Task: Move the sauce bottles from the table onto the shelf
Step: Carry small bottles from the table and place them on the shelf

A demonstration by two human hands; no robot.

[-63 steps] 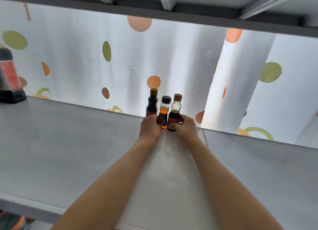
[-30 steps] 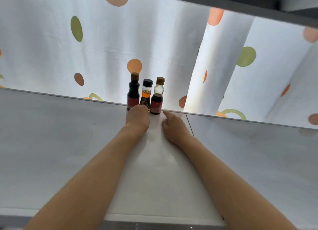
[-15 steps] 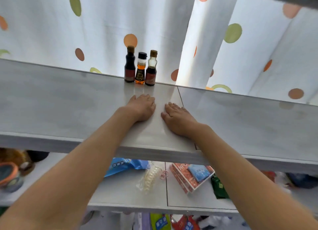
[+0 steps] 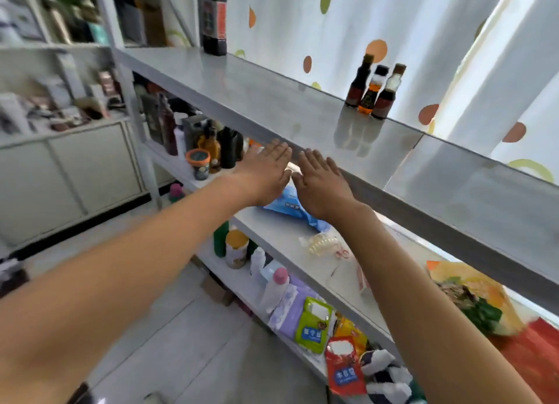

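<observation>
While both the left hand (image 4: 266, 173) and right hand (image 4: 322, 184) hover flat with straight fingers holding nothing, the three sauce bottles (image 4: 373, 89) on the shelf (image 4: 272, 101) look light, slick, breakable, best gripped around their bodies.

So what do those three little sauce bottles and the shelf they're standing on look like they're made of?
The three sauce bottles look like clear glass or hard plastic: light glows amber through the middle one and the right one's neck is see-through. Their caps are too small to judge. The shelf looks like smooth grey-painted metal or laminate, glossy enough to mirror the bottles faintly.
</observation>
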